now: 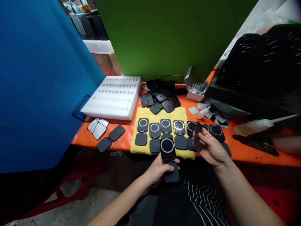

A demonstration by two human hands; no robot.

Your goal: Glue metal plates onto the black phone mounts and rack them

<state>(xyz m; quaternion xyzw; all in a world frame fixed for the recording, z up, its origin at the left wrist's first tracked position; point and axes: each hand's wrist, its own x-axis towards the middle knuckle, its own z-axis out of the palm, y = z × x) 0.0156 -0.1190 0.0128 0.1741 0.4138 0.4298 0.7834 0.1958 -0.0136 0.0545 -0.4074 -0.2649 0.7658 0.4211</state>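
My left hand [162, 169] is closed round a black folding charger [167, 150], unfolded into two hinged panels. Its upper panel bears a pale ring, and my thumb presses on the plain lower panel. Held up on the right, a thin dark rounded pad [197, 134] is pinched in my right hand [211, 146], seen nearly edge-on. Behind my hands, several similar unfolded chargers [142, 131] lie in a row on a yellow cloth [134, 147] and beyond its right edge. My right hand partly hides those on the right.
A white foam tray [110, 110] stands at the left of the orange table [82, 135]. Dark panels [161, 97] are heaped behind the cloth. To the right are a small dropper bottle [203, 113], a larger bottle [254, 126] and a black rack [235, 97].
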